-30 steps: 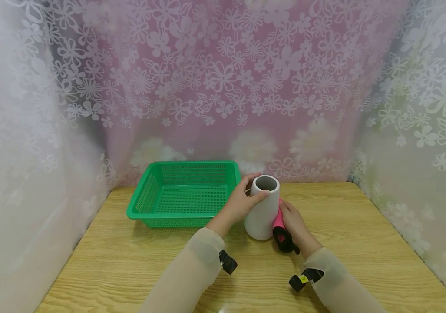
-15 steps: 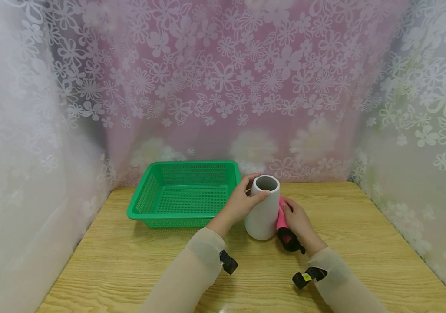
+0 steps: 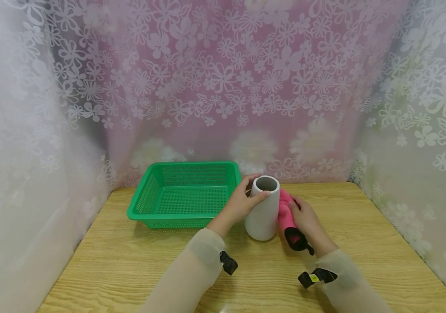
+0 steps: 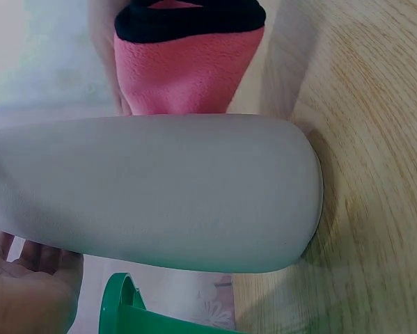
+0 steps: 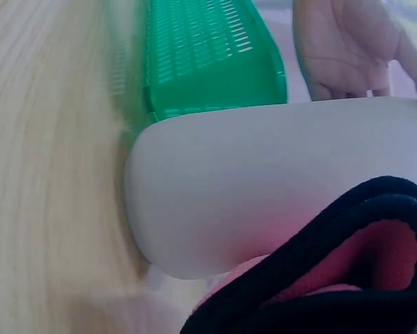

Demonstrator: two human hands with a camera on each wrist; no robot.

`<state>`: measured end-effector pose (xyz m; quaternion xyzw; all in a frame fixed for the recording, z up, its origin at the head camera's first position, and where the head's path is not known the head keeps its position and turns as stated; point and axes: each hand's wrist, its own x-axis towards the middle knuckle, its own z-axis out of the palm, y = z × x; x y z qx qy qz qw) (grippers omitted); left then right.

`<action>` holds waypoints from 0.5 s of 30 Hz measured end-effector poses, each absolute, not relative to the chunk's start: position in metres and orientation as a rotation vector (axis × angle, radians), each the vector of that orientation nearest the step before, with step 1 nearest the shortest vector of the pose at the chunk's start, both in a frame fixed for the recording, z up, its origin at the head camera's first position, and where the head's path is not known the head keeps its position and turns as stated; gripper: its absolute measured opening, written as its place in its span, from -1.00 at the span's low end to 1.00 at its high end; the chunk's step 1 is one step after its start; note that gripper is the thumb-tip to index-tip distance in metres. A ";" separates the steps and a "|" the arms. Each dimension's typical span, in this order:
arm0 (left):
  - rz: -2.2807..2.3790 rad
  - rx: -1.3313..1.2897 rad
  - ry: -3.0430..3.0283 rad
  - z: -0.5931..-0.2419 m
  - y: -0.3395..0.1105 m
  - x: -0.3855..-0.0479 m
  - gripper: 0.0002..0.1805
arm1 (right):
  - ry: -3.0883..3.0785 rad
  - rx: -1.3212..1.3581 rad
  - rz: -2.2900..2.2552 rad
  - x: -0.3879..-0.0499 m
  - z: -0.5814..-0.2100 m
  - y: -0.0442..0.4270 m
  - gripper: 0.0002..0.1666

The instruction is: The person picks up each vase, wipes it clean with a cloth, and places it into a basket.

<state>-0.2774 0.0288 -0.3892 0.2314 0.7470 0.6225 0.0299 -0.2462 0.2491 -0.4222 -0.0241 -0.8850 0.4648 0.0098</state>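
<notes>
A tall white vase (image 3: pixel 262 217), wider at its base, stands upright on the table with its round mouth up. My left hand (image 3: pixel 242 201) grips it near the rim, thumb on the near side and fingers around the far left side. Just right of the vase, my right hand (image 3: pixel 305 217) holds a pink fleece glove (image 3: pixel 287 214) with a black cuff. The cuff's open end points down towards me. In the right wrist view, the cuff (image 5: pixel 375 209) gapes and shows pink lining. Part of the glove is hidden behind the vase in the left wrist view.
Left of the vase sits a green perforated plastic basket (image 3: pixel 183 216) with nothing visible inside. Both stand on a wood-grain table (image 3: pixel 129 269). A pink floral curtain (image 3: pixel 223 87) hangs behind the table, with pale curtains at both sides.
My right hand has shifted right with the glove, and more of the pink fleece shows beside the vase. The left hand and the vase have stayed in place.
</notes>
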 end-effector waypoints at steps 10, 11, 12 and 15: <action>1.918 0.712 2.299 -0.388 0.028 -0.276 -0.25 | -2.727 -0.028 1.334 -0.236 -0.400 0.260 -0.31; 1.919 0.711 2.299 -0.388 0.028 -0.276 -0.25 | -2.730 -0.023 1.311 -0.235 -0.398 0.261 -0.31; 1.918 0.711 2.299 -0.388 0.028 -0.276 -0.25 | -2.733 -0.016 1.285 -0.235 -0.397 0.263 -0.30; 1.920 0.712 2.296 -0.388 0.028 -0.276 -0.24 | -2.749 -0.004 1.221 -0.232 -0.391 0.268 -0.28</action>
